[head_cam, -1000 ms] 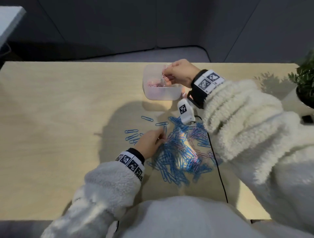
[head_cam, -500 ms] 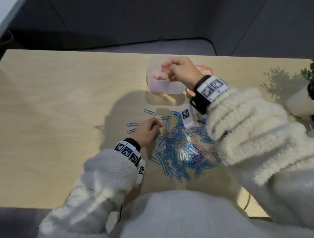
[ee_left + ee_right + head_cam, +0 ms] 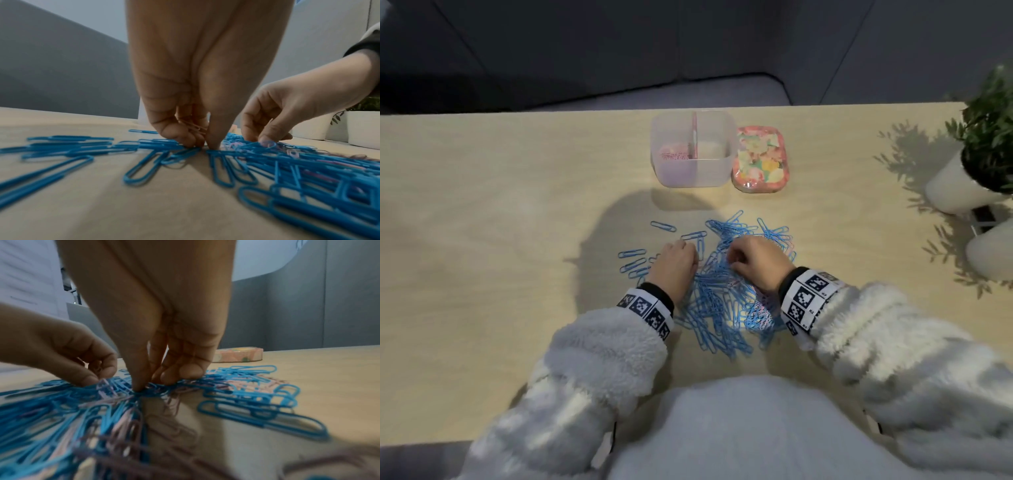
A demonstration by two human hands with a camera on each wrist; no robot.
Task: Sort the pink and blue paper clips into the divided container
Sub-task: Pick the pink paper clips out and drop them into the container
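Observation:
A clear divided container (image 3: 693, 171) stands at the table's far side, with pink clips (image 3: 674, 154) in its left compartment; the right one looks bare. A pile of blue paper clips (image 3: 717, 294) mixed with a few pink ones (image 3: 758, 313) lies in front of me. My left hand (image 3: 678, 260) rests at the pile's left edge, fingers curled round a few pink clips (image 3: 193, 126), fingertips on the table. My right hand (image 3: 738, 260) is down on the pile's middle, thumb and fingers (image 3: 137, 386) pinching into the clips; the colour it pinches is unclear.
A flowered pink lid (image 3: 759, 159) lies right of the container. Potted plants in white pots (image 3: 959, 185) stand at the table's right edge. Several loose blue clips (image 3: 633, 260) lie left of the pile. Bare wood stretches to the left (image 3: 482, 240).
My right hand has left the container's left compartment and come back down onto the pile. The left hand stayed at the pile's left edge.

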